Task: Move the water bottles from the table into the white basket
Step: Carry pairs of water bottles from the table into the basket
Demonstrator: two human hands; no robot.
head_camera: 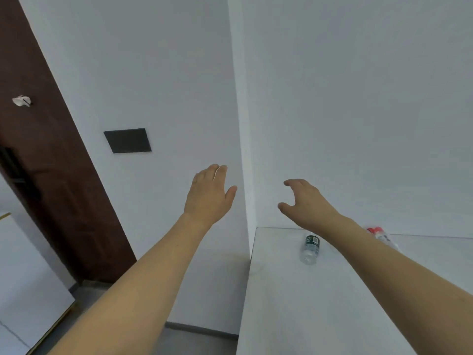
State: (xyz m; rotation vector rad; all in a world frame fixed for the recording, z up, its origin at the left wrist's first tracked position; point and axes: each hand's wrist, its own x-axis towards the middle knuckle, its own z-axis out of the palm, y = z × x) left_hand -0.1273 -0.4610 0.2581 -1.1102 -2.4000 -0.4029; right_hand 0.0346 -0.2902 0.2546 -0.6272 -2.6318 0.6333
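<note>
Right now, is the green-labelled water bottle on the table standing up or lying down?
Lying down. The green-labelled bottle rests on its side on the white table, with its label end toward the wall. Neither hand touches it.

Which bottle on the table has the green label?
The bottle left of the right forearm, in plain view. The other bottles, beyond that forearm, show red caps and are blurred.

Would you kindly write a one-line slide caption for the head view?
Both empty hands, left hand and right hand, raised above a white table where a green-labelled bottle lies.
</note>
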